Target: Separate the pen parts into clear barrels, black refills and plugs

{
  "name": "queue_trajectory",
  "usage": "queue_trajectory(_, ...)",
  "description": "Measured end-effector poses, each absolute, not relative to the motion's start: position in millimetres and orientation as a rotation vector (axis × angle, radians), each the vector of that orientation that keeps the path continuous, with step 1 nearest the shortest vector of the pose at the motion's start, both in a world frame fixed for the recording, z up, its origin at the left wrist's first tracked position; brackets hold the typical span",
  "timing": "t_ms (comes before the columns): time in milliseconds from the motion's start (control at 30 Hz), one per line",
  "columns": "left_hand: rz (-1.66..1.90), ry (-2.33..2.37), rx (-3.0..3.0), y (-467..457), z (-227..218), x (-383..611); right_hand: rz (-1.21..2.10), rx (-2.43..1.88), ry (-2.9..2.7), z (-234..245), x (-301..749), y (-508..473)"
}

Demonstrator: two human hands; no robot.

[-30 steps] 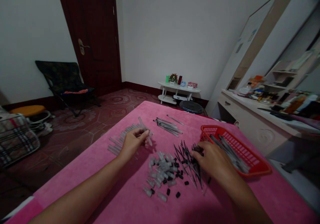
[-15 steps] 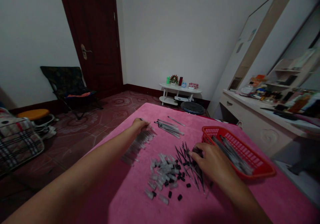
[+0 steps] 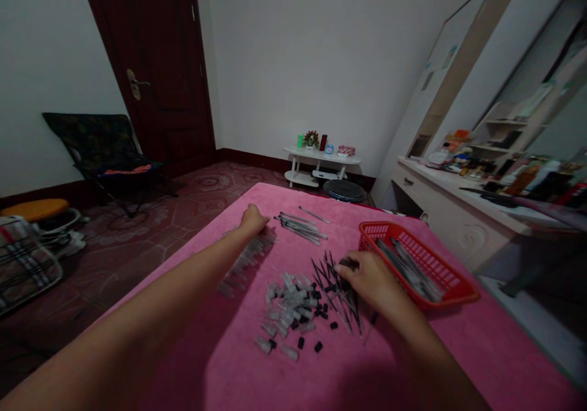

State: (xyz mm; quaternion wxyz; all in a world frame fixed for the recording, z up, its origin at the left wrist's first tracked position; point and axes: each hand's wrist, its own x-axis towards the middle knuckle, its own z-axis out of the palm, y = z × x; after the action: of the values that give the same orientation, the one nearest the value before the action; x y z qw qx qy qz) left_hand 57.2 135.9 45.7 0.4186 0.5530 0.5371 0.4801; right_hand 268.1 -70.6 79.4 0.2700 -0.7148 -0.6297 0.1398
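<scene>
On the pink cloth [image 3: 247,368], my left hand [image 3: 254,220] is closed at the far end of a row of clear pen barrels [image 3: 245,261]. Whatever is between its fingertips is too small to tell. My right hand [image 3: 364,274] pinches into a pile of thin dark pen refills [image 3: 337,295], its fingers curled around the upper ends. Between the hands lies a heap of translucent pen caps [image 3: 288,304]. Small black plugs [image 3: 318,347] are scattered along its right side. Beyond them, assembled-looking pens [image 3: 300,227] lie side by side, one set apart behind the others.
A red plastic basket [image 3: 465,282] holding more pens stands right of my right hand. Farther off are a low white stand [image 3: 293,151], a round dark stool [image 3: 343,189], a folding chair [image 3: 101,145] and a cluttered dressing table [image 3: 463,227].
The whole view has shifted, so the table and basket sit slightly farther left and higher. Both hands stay beside the same piles, with only small finger movement.
</scene>
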Motion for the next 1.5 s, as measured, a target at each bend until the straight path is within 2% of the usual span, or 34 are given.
queue_trajectory(233, 1.142, 0.955, 1.368, 56, 33, 78, 1.037, -1.526, -0.994, 58, 282, -59)
queue_trajectory(467, 1.102, 0.844, 1.184, 30, -2, 85, 1.066, -1.525, -0.936, 43, 291, -54)
queue_trajectory(600, 1.071, 0.811, 1.193, 31, -8, 88, 0.923, -1.574, -1.109, 38, 289, -53)
queue_trajectory(833, 1.06, 0.794, 1.186, 31, -10, 92, 0.242, -1.895, -1.655, 26, 267, -20)
queue_trajectory(1000, 1.053, 0.749, 1.162, 31, -12, 90, 0.069, -2.037, -1.719, 25, 252, 15)
queue_trajectory(1300, 1.088, 0.733, 1.153, 27, -3, 89, -0.051, -2.226, -1.759, 31, 248, 24)
queue_trajectory(1500, 1.25, 0.762, 1.111, 29, 6, 88, 0.052, -2.148, -1.763, 50, 247, -11)
